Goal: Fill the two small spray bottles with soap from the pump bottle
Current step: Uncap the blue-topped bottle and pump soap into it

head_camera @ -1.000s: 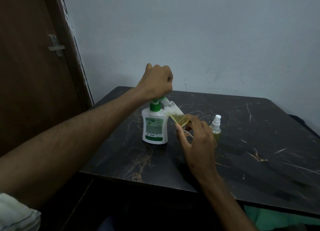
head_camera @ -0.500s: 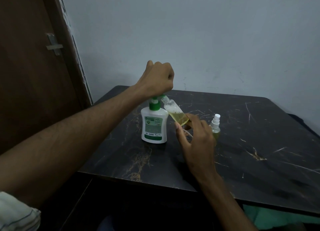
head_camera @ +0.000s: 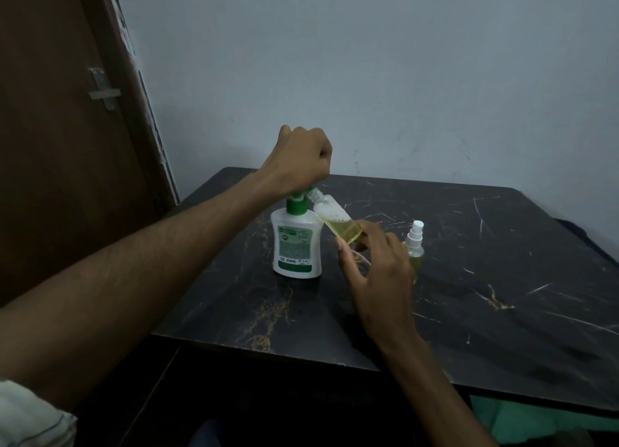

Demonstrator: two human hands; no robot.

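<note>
A white pump bottle (head_camera: pixel 296 245) with a green collar and label stands on the dark marble table (head_camera: pixel 502 296). My left hand (head_camera: pixel 298 158), closed in a fist, rests on top of its pump head. My right hand (head_camera: pixel 378 272) pinches the base of an uncapped small clear spray bottle (head_camera: pixel 335 219), tilted with its mouth at the pump nozzle. Yellow soap fills its lower part, with foam above. A second small spray bottle (head_camera: pixel 415 242), capped in white and holding yellow liquid, stands upright just behind my right hand.
A brown door (head_camera: pixel 50 145) with a metal latch is at the left, close to the table's left edge. A pale wall (head_camera: pixel 368 78) runs behind the table. Something green (head_camera: pixel 536 426) shows below the table's front right edge.
My left fist has lifted slightly and the pump stem now shows above the green collar. Foam has built up inside the tilted bottle. My right hand has hardly moved.
</note>
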